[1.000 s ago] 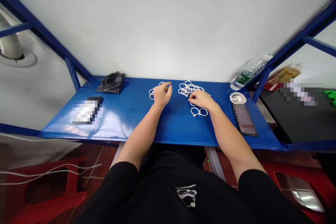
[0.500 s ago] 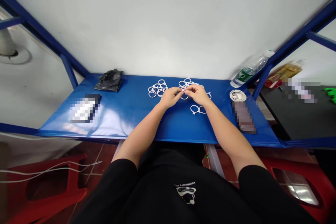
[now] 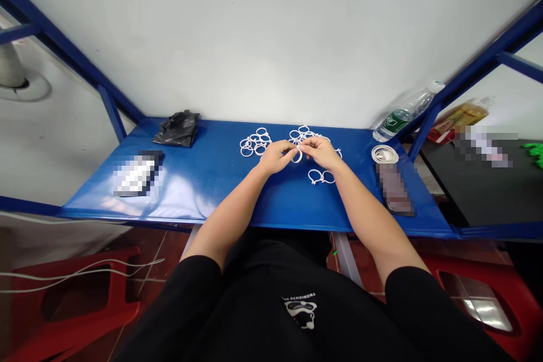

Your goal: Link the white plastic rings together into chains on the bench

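Note:
Over the blue table (image 3: 203,192) my left hand (image 3: 276,156) and my right hand (image 3: 321,151) meet, both pinching one white plastic ring (image 3: 297,154) between their fingertips. To the left lies a cluster of several white rings (image 3: 254,143). Behind my hands sits a second pile of white rings (image 3: 304,133). Two linked rings (image 3: 320,177) rest on the table just below my right wrist.
A crumpled black bag (image 3: 177,129) lies at the back left, a blurred dark flat item (image 3: 136,173) nearer the left. At the right are a coil of white tape (image 3: 384,154), a dark flat item (image 3: 394,189) and a plastic water bottle (image 3: 405,111). Red stools (image 3: 72,305) stand below.
My left hand left the left ring cluster and came to the middle. My right hand lifted off the table to meet it, and both now pinch one ring.

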Demonstrator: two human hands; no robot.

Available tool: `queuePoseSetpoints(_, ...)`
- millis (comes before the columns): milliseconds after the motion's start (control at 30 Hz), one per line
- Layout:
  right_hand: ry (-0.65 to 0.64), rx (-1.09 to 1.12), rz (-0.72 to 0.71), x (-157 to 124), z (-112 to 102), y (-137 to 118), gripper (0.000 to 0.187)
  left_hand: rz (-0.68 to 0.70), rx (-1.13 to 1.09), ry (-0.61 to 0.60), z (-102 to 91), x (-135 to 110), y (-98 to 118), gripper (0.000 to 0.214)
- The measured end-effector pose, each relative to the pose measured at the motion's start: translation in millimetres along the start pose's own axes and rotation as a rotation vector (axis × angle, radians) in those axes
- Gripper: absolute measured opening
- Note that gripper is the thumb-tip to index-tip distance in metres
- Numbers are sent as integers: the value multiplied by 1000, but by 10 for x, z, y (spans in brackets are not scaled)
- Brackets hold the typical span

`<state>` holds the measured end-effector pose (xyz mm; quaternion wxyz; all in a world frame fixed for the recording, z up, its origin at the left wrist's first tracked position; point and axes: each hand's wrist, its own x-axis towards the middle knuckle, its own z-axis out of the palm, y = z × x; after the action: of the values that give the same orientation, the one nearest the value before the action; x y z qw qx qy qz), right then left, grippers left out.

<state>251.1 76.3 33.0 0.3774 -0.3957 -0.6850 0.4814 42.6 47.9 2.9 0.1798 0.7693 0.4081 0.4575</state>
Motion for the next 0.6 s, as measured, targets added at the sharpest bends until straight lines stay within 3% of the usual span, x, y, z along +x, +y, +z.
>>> queuePoseSetpoints(600,-40,70,25,0,36,34,39,-69,-64,-3,32,-11,-44,19)
